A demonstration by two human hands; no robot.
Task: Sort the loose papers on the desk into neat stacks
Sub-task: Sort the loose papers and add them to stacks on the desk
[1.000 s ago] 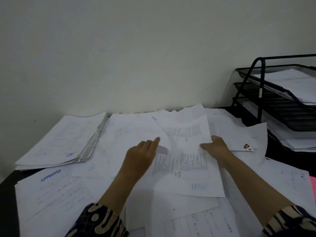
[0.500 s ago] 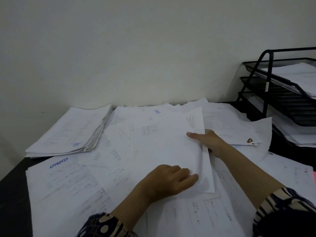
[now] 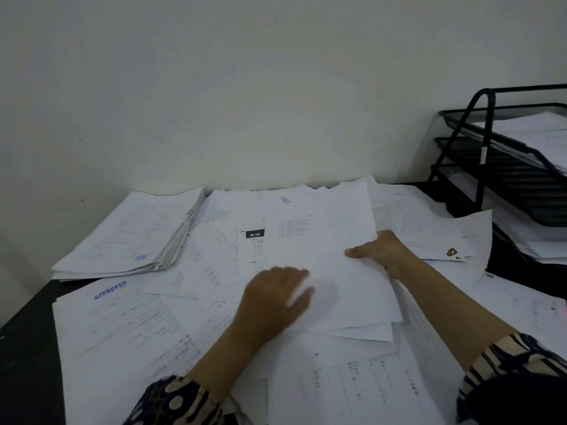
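You've got loose papers (image 3: 190, 305) spread over most of the dark surface (image 3: 24, 348), overlapping at mixed angles, mostly printed white sheets. One squared-up stack (image 3: 129, 237) sits at the far left, edges roughly aligned, blue stamp near its front corner. In front of it lies a sheet stamped APPROVED (image 3: 109, 290) in blue, flat, skewed. Center: a small bundle of blank-side-up sheets (image 3: 346, 277) lies on top of the pile, edges fanned at the near right corner. A sheet with a black header box (image 3: 254, 240) lies just left of it, partly covered.
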